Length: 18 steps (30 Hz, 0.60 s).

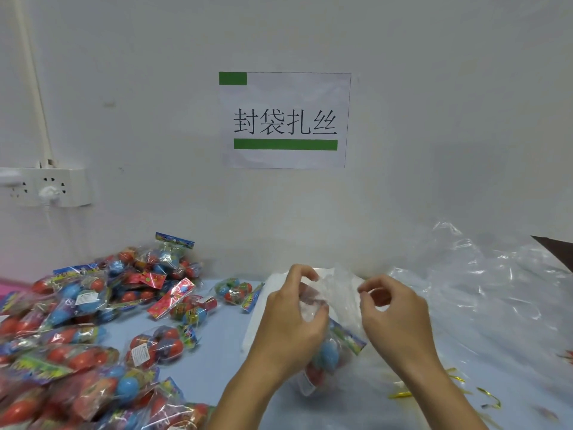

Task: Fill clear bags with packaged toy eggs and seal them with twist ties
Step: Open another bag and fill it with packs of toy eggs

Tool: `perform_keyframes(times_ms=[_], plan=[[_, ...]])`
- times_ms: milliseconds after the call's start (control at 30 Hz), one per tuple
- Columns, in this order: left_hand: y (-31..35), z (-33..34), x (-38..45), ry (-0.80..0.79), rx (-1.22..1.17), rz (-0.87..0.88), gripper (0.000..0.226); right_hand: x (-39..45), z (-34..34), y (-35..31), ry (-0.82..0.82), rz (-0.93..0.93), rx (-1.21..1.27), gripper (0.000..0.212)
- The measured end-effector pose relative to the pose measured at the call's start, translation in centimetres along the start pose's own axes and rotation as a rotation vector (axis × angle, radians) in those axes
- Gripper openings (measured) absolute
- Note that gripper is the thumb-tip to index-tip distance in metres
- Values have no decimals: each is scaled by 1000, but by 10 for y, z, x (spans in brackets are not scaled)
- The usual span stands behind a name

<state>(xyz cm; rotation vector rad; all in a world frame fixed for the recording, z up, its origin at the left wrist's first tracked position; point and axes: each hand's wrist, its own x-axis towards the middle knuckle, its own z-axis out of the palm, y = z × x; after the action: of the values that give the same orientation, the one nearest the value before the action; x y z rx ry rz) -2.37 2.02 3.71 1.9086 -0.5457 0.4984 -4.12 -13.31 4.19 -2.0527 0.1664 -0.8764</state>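
Observation:
A clear bag (pixel 336 293) stands between my hands over the pale blue table (pixel 217 364), with a pack of red and blue toy eggs (pixel 325 358) inside it. My left hand (pixel 291 321) grips the bag's left side near the top, fingers curled round the plastic. My right hand (pixel 393 311) pinches the right edge of the bag's mouth between thumb and fingers. Gold twist ties (pixel 459 387) lie scattered on the table to the lower right.
A big heap of packaged toy eggs (pixel 77 324) covers the left of the table, with one loose pack (pixel 238 290) near the wall. Crumpled clear plastic sheeting (pixel 483 283) fills the right side. A wall sign (pixel 285 119) and a power strip (pixel 46 186) are behind.

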Motion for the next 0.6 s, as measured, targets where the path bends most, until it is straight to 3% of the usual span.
perform_keyframes(times_ms=[133, 267, 333, 400, 500, 533, 600], plan=[[-5, -13, 6, 100, -92, -115, 10, 4, 0, 1, 193, -17, 103, 20], [-15, -19, 12, 144, 3, -316, 6, -8, 1, -23, 462, -420, 141, 24], [-20, -18, 11, 95, -10, -404, 6, -21, 7, -38, 325, -621, 197, 25], [-19, -18, 11, 85, -198, -473, 7, -32, 18, -46, 41, -702, 172, 25], [-15, -25, 14, 182, -456, -562, 16, -41, 34, -40, -340, -555, -50, 31], [-17, -29, 15, 231, -442, -571, 18, -42, 38, -34, -407, -513, -134, 33], [-28, -37, 17, 293, -125, -554, 17, -40, 41, -23, -464, -461, -260, 36]])
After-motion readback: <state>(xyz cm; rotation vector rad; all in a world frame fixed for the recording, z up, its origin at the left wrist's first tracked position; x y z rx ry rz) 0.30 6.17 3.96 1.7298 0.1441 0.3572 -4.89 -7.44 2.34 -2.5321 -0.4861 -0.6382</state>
